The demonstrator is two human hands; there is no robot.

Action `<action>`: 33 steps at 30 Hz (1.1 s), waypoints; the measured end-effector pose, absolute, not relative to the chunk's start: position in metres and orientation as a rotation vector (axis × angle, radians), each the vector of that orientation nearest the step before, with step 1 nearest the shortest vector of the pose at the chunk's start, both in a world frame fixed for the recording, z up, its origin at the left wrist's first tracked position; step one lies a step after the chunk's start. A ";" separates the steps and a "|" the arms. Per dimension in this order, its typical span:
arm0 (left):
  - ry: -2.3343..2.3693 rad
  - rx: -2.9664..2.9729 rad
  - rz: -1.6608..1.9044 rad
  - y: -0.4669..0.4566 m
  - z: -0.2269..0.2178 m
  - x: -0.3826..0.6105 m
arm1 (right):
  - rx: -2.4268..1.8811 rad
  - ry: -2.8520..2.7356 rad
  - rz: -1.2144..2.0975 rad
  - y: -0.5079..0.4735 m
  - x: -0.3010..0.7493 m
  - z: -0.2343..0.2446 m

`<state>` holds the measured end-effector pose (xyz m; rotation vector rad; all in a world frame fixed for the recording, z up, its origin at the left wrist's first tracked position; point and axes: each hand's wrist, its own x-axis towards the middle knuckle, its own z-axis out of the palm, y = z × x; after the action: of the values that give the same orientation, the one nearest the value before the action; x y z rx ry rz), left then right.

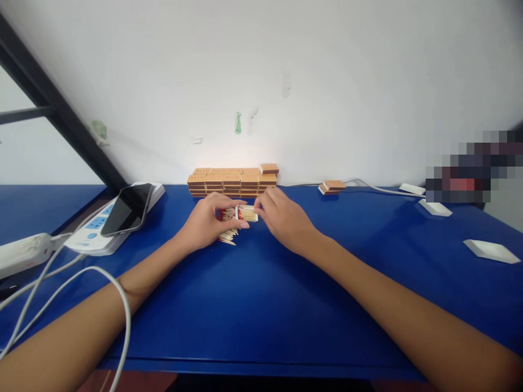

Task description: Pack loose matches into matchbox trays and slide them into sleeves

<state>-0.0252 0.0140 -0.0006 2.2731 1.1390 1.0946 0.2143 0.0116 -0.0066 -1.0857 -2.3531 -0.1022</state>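
Observation:
My left hand grips a small white matchbox tray between thumb and fingers. Matches with red heads lie in the tray, heads toward the left. At the tray's right end, my right hand is closed in a pinch; whether a match is between its fingertips I cannot make out. A loose pile of matches lies on the blue table under and beside my left hand, partly hidden by it. Just behind my hands, stacked orange matchboxes stand in rows against the wall.
A few matchboxes sit farther right by the wall. White trays lie at the table's right side. On the left are a power strip with a phone on it and a looping white cable across my left forearm.

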 end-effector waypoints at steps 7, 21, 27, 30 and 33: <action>1.141 2.169 1.119 0.016 0.000 -0.025 | -1.012 -2.191 -0.039 0.004 0.214 -0.003; 1.336 2.099 1.344 0.021 0.000 -0.031 | -1.182 -2.215 0.302 0.025 0.195 -0.033; 1.360 2.117 1.337 0.022 -0.002 -0.032 | -1.206 -2.273 0.314 0.021 0.199 -0.029; 1.349 2.120 1.354 0.022 -0.002 -0.032 | -1.183 -2.308 0.296 0.019 0.204 -0.028; 1.356 2.128 1.346 0.022 -0.001 -0.032 | -1.165 -2.318 0.285 0.019 0.206 -0.028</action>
<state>-0.0318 0.0221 -0.0015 2.1284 1.3557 1.3458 0.2060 0.0186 -0.0278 -1.1651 -2.3182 0.2847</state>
